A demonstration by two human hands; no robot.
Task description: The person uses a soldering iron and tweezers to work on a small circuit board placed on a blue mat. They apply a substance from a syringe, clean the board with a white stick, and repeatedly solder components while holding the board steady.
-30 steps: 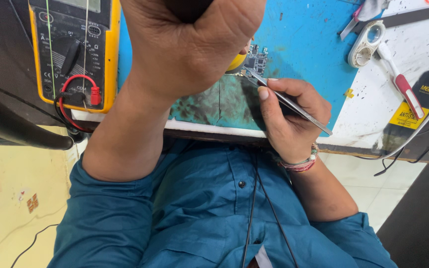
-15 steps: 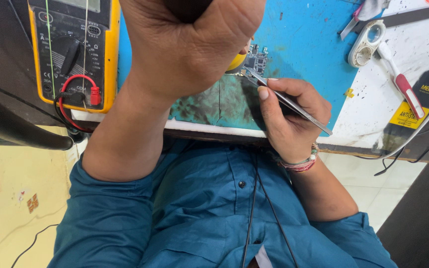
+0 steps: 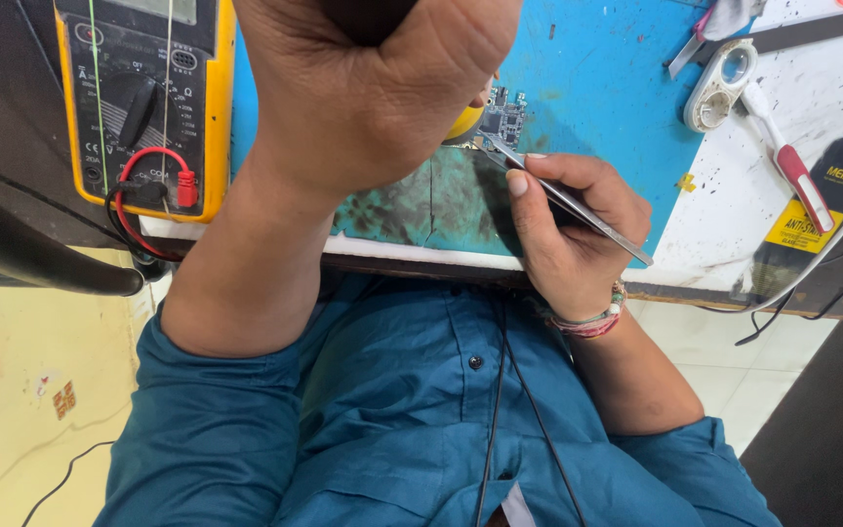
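My left hand (image 3: 373,98) is raised close to the camera, clenched in a fist around a dark handle (image 3: 371,15); a yellow part (image 3: 465,123) shows just under the fist. My right hand (image 3: 568,229) rests on the blue work mat (image 3: 607,78) and pinches metal tweezers (image 3: 578,207). The tweezer tips touch a small dark circuit board (image 3: 505,117) lying on the mat beside the yellow part. The fist hides most of the board's left side.
A yellow multimeter (image 3: 143,98) with red and black leads sits at the left. At the right lie a white loupe (image 3: 719,83), a red-and-white tool (image 3: 797,176) and a black pack with a yellow label (image 3: 812,220). A dark cable (image 3: 31,259) crosses the lower left.
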